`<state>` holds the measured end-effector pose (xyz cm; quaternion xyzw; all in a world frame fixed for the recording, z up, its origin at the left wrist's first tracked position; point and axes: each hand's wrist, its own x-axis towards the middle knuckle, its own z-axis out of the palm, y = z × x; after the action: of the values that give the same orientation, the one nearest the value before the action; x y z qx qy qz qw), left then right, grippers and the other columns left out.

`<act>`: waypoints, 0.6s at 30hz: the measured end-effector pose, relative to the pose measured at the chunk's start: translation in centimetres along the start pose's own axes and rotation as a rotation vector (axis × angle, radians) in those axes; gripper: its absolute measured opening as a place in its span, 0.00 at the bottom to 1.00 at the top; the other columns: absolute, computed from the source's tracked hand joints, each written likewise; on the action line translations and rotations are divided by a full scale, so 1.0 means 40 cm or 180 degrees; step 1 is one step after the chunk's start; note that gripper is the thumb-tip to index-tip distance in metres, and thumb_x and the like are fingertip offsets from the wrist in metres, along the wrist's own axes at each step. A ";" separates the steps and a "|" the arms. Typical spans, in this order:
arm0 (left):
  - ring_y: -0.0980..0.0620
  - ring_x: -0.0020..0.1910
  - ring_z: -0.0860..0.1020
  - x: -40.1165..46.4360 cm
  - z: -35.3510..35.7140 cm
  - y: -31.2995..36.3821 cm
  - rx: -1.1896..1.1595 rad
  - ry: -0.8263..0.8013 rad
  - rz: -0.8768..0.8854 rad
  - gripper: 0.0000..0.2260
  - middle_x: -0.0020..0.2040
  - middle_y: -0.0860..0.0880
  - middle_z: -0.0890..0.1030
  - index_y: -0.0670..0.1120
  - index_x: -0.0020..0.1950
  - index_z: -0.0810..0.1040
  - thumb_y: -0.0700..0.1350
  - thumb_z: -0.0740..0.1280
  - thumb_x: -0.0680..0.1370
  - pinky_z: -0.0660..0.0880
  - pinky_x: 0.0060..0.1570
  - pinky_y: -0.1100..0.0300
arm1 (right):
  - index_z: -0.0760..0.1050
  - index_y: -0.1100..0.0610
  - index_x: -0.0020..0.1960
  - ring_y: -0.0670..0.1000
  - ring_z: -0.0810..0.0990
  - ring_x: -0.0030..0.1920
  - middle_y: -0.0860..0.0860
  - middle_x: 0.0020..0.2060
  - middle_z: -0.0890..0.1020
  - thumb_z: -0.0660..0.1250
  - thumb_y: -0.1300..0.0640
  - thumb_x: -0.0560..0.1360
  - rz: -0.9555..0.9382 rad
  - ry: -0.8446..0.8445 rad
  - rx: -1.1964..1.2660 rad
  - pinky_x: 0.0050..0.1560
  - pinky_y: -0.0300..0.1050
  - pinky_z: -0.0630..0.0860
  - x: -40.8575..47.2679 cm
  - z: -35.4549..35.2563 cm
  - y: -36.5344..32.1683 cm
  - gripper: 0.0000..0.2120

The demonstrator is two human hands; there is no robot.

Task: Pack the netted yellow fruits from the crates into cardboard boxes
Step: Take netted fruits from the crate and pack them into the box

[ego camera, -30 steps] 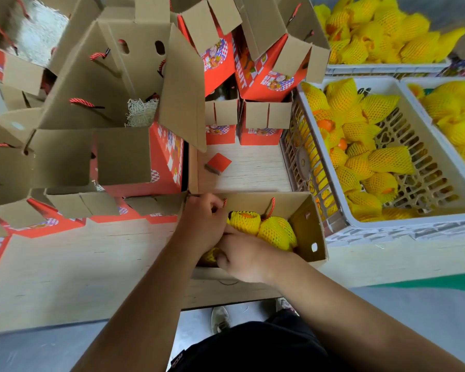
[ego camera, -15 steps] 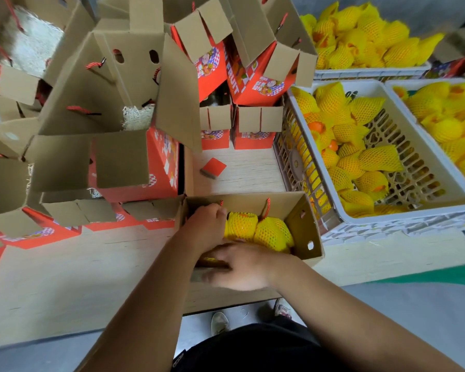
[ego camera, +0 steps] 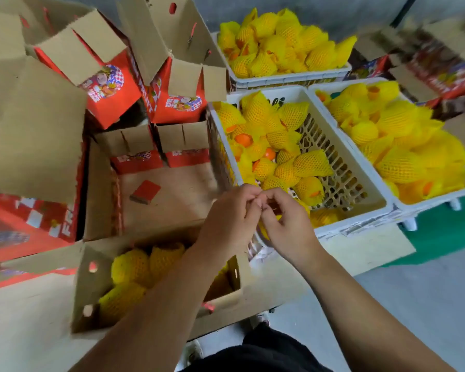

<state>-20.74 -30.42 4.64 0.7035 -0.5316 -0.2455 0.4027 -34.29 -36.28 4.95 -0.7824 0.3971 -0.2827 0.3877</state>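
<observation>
Hovering over the crate point(ego camera: 341, 167) of netted fruits point(ego camera: 310, 163), both hands point(ego camera: 255, 213) curled, contents unclear.

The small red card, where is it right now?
In the head view, the red card lies left of centre on the board, between the open box and the nearest crate.

This is a fruit packing spot, the kind of working corner found in a warehouse or wholesale depot. White plastic crates point(ego camera: 344, 157) stand on the right, heaped with yellow foam-netted fruits point(ego camera: 285, 47); one more sits at the far side, another further right. On the left and far left, red printed gift cartons point(ego camera: 105, 87) with flaps up are piled loosely, all of one design. A bare wooden bench point(ego camera: 172, 191) serves as the work surface, over a plain grey concrete floor point(ego camera: 419, 304). Near the front, an open cardboard box point(ego camera: 91, 291) is partly filled.
</observation>
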 end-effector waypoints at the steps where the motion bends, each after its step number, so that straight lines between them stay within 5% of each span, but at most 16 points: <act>1: 0.49 0.54 0.82 0.039 0.027 0.006 0.0251 -0.0027 0.0068 0.11 0.53 0.52 0.84 0.50 0.60 0.81 0.48 0.62 0.82 0.77 0.53 0.48 | 0.79 0.55 0.51 0.44 0.80 0.40 0.46 0.40 0.82 0.66 0.63 0.81 0.0026 0.0009 -0.0071 0.37 0.39 0.72 0.023 -0.029 0.029 0.05; 4: 0.46 0.51 0.83 0.154 0.091 0.014 0.1202 -0.0088 0.0261 0.10 0.50 0.51 0.86 0.53 0.58 0.83 0.49 0.62 0.84 0.75 0.53 0.49 | 0.78 0.55 0.52 0.45 0.79 0.39 0.47 0.40 0.82 0.66 0.63 0.80 0.0189 -0.0228 -0.0424 0.40 0.44 0.74 0.123 -0.114 0.128 0.05; 7: 0.48 0.50 0.82 0.238 0.126 0.000 0.1961 -0.0165 0.0114 0.12 0.48 0.52 0.86 0.54 0.57 0.82 0.52 0.59 0.84 0.68 0.61 0.51 | 0.76 0.58 0.63 0.61 0.80 0.57 0.58 0.58 0.81 0.66 0.60 0.79 0.0334 -0.0785 -0.1323 0.53 0.53 0.77 0.265 -0.179 0.250 0.13; 11: 0.49 0.44 0.80 0.268 0.132 -0.015 0.2635 -0.0199 0.0038 0.11 0.39 0.53 0.83 0.53 0.49 0.83 0.53 0.62 0.80 0.65 0.57 0.54 | 0.62 0.58 0.77 0.62 0.61 0.78 0.59 0.76 0.66 0.69 0.54 0.78 0.0190 -0.1555 -0.3196 0.74 0.58 0.64 0.448 -0.211 0.373 0.31; 15: 0.48 0.44 0.78 0.271 0.140 0.003 0.3102 -0.0342 -0.0119 0.13 0.39 0.53 0.81 0.52 0.42 0.82 0.53 0.61 0.80 0.69 0.56 0.54 | 0.61 0.54 0.78 0.59 0.60 0.76 0.55 0.75 0.65 0.69 0.51 0.76 0.0000 -0.1609 -0.4428 0.76 0.56 0.57 0.512 -0.178 0.444 0.34; 18: 0.48 0.45 0.77 0.282 0.143 0.008 0.3194 -0.0480 -0.0402 0.15 0.38 0.53 0.79 0.52 0.39 0.79 0.55 0.59 0.80 0.68 0.59 0.54 | 0.59 0.54 0.78 0.59 0.61 0.74 0.56 0.74 0.65 0.67 0.49 0.75 0.0218 -0.1549 -0.4510 0.72 0.55 0.58 0.530 -0.145 0.453 0.35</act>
<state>-21.80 -42.87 2.64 0.8213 -0.5680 -0.0341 -0.0398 -34.81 -63.28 -4.12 -0.8723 0.4112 0.2338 -0.1234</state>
